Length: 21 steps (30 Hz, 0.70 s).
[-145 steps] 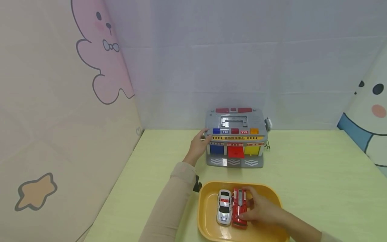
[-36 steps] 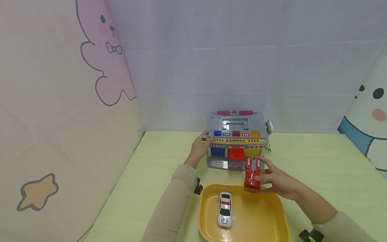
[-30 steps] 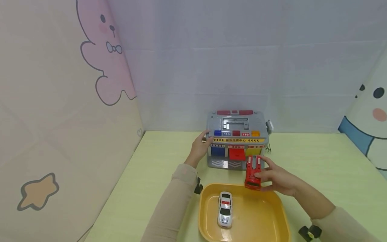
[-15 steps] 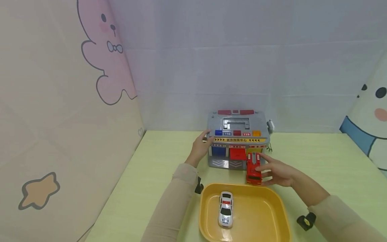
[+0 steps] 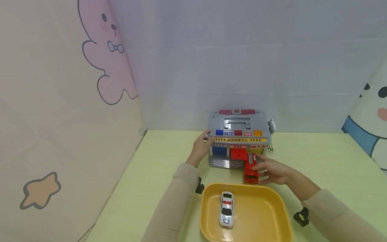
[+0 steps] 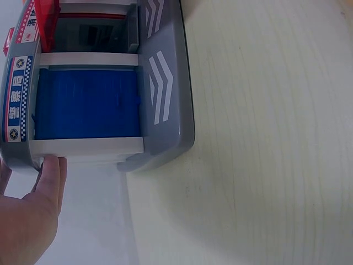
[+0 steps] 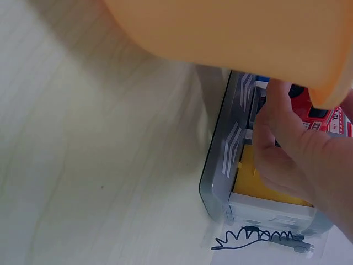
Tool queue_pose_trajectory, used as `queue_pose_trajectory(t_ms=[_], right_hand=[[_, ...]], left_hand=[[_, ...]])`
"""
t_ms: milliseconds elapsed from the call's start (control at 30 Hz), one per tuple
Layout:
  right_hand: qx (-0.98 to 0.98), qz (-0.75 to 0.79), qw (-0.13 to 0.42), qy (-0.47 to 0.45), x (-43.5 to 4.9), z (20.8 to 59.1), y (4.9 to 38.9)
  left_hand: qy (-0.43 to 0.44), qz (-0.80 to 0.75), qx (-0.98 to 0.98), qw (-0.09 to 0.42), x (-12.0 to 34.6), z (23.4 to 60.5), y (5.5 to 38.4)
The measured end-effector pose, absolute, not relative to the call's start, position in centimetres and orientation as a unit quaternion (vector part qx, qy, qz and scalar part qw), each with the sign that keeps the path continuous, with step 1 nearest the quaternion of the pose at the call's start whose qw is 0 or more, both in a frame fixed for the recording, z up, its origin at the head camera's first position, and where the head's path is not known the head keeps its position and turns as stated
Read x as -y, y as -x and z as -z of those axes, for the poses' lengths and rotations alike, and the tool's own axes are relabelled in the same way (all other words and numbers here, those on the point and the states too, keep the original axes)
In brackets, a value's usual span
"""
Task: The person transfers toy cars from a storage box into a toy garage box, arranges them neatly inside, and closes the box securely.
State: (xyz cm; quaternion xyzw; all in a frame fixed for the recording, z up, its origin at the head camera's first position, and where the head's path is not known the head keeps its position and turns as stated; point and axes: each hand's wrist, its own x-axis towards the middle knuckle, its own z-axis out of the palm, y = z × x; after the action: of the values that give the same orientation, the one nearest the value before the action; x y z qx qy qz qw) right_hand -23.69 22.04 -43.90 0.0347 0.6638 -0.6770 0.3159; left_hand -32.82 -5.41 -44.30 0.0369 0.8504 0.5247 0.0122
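A grey toy rescue station (image 5: 257, 117) has blue, red and yellow doors across its front. Its middle red door (image 5: 239, 154) is swung up, and the blue door (image 6: 88, 103) is down. My left hand (image 5: 198, 149) holds the station's left edge, fingertips against its side in the left wrist view. A red toy fire truck (image 5: 250, 173) is held by my right hand (image 5: 273, 170), its far end over the station's front ramp, right of the raised door. In the right wrist view the tray hides part of the truck (image 7: 319, 113).
A yellow tray (image 5: 286, 222) stands in front of the station, close behind the truck's near end. Inside it lies a white toy police car (image 5: 226, 211). A white handset (image 5: 272, 125) with a coiled cord (image 7: 259, 236) hangs on the station's right side.
My right hand has lifted the fire truck out of the tray and carried it forward to the station, lately shifting it a little left. The left hand has kept its place.
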Motion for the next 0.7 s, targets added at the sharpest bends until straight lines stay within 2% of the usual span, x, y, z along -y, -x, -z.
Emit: queue_pose_trajectory(t_ms=[700], right_hand=[[-0.681,0.656,0.324,-0.026,-20.1,44.4,24.4]], left_hand=[[-0.039,-0.532,-0.846,0.011,5.5,44.5,32.9]])
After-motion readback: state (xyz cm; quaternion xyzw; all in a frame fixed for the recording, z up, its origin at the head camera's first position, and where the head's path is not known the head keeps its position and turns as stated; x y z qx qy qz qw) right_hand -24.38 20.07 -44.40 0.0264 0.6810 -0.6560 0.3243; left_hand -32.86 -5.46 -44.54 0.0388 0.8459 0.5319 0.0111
